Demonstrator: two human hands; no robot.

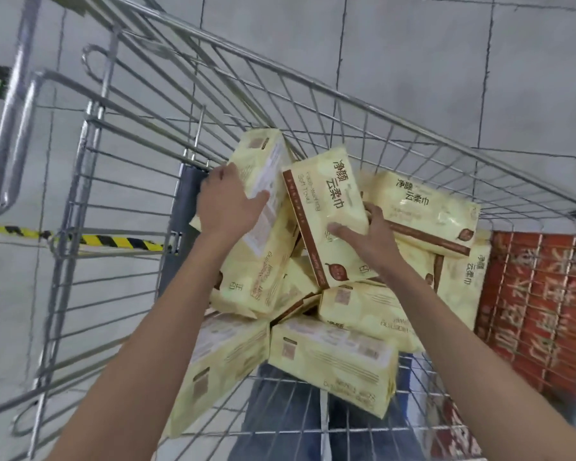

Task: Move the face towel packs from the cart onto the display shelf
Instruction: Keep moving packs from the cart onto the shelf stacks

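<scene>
- Close to the near side of the cart (90, 181), two face towel packs lie flat on its wire bottom: the nearest pack (333, 364) and the low left pack (220, 361) just beside it.
- Toward the middle of the cart, more packs lean on each other in a loose pile.
- On the left side of the pile, the left hand (228, 202) grips the tall pack (263, 261). Its fingers curl over the pack's far edge and the thumb lies on the face.
- On top of the pile, the right hand (363, 236) holds the middle pack (326, 201), which stands tilted. The thumb presses the front and the fingers wrap round the right edge.
- I think the packs are light and soft, and they will squash a bit when squeezed.
- Their shiny wrap may be slippery, so holding across the long sides looks safest.
- Pulling one pack out could make the others slide.
- Against the far right side of the cart lies one more pack (423, 207), face up.
- Past the right side of the cart stand red boxes (532, 304).
- Under it all is a grey tiled floor (413, 61), with striped tape (113, 241) past the cart's left side.
- No display shelf shows.
</scene>
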